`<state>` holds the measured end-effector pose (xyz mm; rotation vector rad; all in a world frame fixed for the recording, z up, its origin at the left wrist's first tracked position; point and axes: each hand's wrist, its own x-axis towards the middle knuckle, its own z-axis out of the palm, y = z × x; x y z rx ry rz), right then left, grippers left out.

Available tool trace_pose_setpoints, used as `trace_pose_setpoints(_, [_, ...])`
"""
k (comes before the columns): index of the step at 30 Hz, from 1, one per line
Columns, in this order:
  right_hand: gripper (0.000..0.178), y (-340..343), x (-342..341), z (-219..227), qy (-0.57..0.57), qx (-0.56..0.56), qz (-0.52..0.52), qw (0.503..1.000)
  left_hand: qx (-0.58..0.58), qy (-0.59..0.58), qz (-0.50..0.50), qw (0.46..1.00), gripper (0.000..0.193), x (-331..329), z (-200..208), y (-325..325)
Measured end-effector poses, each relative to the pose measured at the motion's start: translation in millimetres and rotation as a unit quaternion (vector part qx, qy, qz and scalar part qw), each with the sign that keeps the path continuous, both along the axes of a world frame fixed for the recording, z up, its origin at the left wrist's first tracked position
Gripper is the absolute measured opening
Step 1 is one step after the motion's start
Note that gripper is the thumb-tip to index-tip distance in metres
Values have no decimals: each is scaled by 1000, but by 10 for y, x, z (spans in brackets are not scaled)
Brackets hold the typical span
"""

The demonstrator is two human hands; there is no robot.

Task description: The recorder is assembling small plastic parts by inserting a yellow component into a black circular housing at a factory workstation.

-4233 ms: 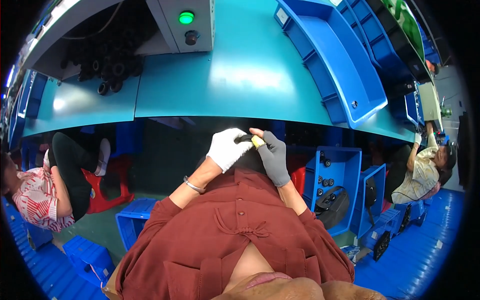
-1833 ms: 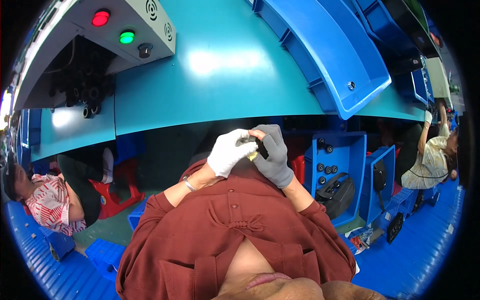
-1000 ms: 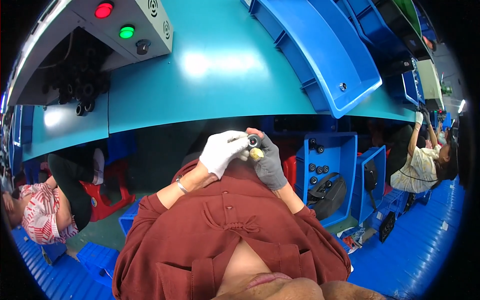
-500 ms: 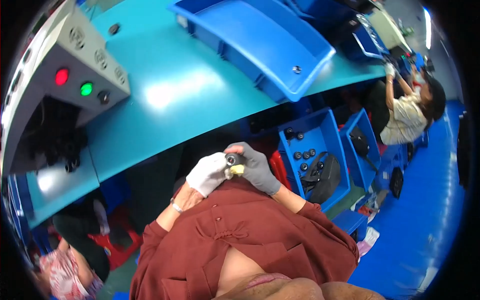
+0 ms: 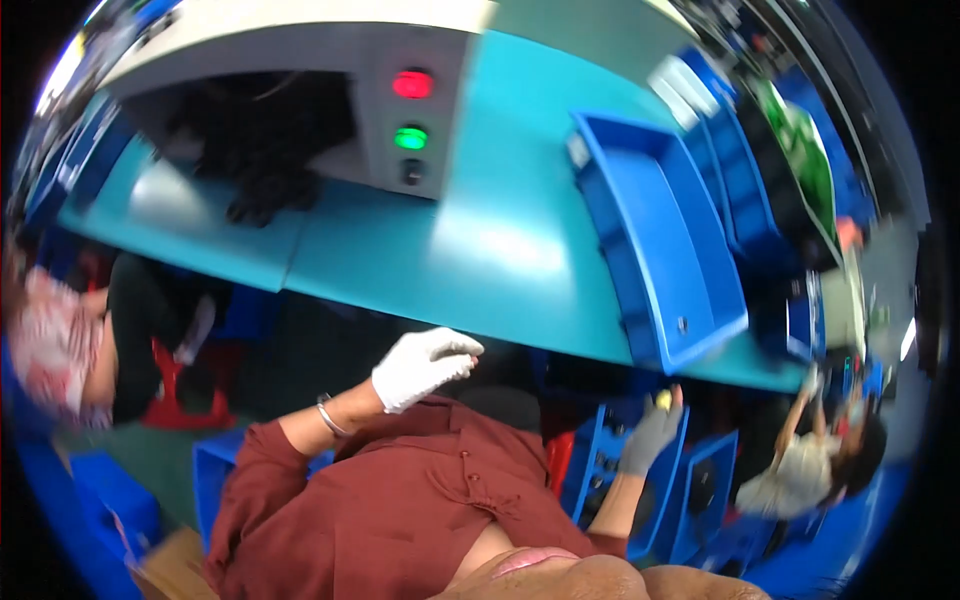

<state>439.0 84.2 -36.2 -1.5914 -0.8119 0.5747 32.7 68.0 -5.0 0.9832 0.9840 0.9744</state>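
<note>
- Left hand (image 5: 425,371), white glove: fingers bent toward thumb; we can't tell if it grips anything.
- Right hand (image 5: 655,435), grey glove, past 3 o'clock from left: blurred, yellow bit (image 5: 665,401) at fingertips; we can't tell its grip.
- Rollers (image 5: 603,462), dark, blurred: in blue tub (image 5: 610,424), 8 o'clock from right hand. Hand overlaps tub in view, contact unclear.
- 12 o'clock from right hand: tray (image 5: 655,225) on bench (image 5: 380,240), small ring (image 5: 684,325) inside.
- 11 o'clock from left hand: we see black parts (image 5: 270,190) piled.
</note>
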Motion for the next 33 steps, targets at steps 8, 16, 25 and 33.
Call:
trace_pose_setpoints(8, [40,738,5,1003,-419,163,147,881,219,343,345,846,23,-1330,508,777])
trace_pose_setpoints(16, [36,1879,204,1029,-534,-122,354,758,338,627,184,678,25,-1838,593,2283])
trace_pose_setpoints(25, [44,1891,359,834,-538,-216,316,751,302,666,73,678,40,-1534,894,2975])
trace_pose_setpoints(33, [37,2104,379,633,-558,-208,288,750,357,708,-61,606,42,-2237,-474,2723])
